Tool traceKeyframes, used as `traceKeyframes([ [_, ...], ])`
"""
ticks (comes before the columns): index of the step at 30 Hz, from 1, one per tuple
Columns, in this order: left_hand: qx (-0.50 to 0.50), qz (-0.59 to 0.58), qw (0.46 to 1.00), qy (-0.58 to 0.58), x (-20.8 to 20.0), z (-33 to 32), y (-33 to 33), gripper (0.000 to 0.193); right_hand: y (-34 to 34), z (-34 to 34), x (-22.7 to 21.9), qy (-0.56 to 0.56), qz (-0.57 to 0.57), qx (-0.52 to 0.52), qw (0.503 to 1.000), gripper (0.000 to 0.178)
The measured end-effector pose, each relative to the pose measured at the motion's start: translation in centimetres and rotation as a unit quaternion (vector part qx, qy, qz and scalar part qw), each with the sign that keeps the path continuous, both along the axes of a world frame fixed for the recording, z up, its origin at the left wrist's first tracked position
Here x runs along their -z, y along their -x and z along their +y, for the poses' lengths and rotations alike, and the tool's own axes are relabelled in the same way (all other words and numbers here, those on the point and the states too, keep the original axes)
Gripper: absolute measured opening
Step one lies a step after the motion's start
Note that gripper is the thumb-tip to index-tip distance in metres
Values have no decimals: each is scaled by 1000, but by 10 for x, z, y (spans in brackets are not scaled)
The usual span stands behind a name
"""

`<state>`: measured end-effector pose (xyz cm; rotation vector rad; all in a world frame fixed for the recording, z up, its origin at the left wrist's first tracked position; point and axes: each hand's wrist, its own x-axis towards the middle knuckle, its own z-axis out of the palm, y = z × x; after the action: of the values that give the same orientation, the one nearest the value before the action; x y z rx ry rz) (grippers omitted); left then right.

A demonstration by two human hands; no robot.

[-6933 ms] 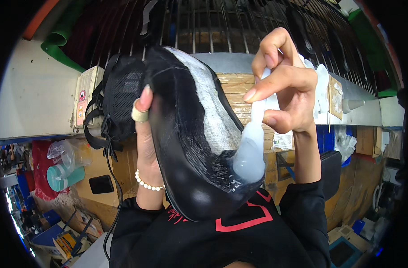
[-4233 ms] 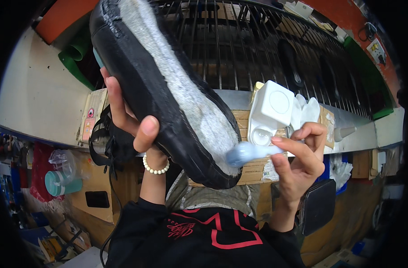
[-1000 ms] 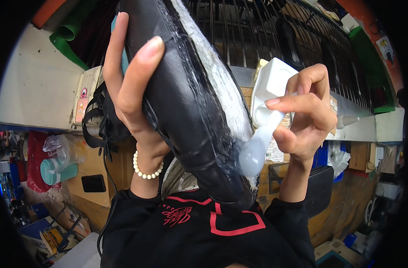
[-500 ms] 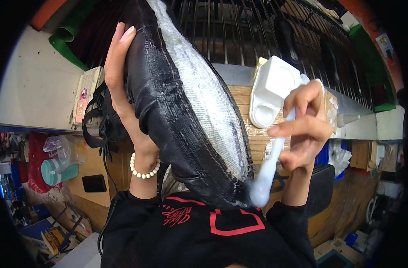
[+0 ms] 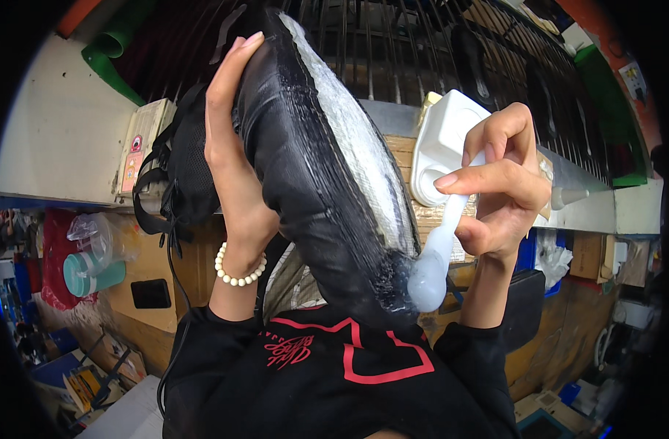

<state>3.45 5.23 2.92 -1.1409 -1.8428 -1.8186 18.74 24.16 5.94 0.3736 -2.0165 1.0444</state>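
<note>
A black leather shoe upper [image 5: 294, 172], with a long pale ribbed sole area [image 5: 356, 135] facing up, is tilted in front of my chest. My left hand [image 5: 235, 164] holds it along its left side, fingers extended toward the far end; the thumb is hidden. In my right hand [image 5: 506, 186], the fingers pinch the thin handle of a whitish glue brush [image 5: 444, 245]. Its thick, rounded, wet-looking end touches or nearly touches the near end of the shoe upper. Shiny wet patches show on the leather there.
Beyond the right hand, a white plastic container [image 5: 451, 128] with a round recess stands on the bench. A metal bar rack [image 5: 378, 73] spans the back. A black bag [image 5: 192, 161] is left of my left hand; a phone [image 5: 151, 293] and turquoise container [image 5: 93, 274] lie farther left.
The shoe upper and my left hand have moved right, and the shoe has turned slightly. The brush's thick end has shifted up and slightly right along with the shoe's near end.
</note>
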Motion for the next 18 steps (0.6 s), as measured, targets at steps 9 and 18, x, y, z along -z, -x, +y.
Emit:
traceKeyframes([
  [9, 151, -67, 985, -48, 26, -2, 2, 86, 15, -13, 4, 10, -28, 5, 1000, 50],
  [18, 355, -309, 883, 2, 12, -34, -28, 67, 50, -18, 3, 32, 4, -81, 996, 43],
])
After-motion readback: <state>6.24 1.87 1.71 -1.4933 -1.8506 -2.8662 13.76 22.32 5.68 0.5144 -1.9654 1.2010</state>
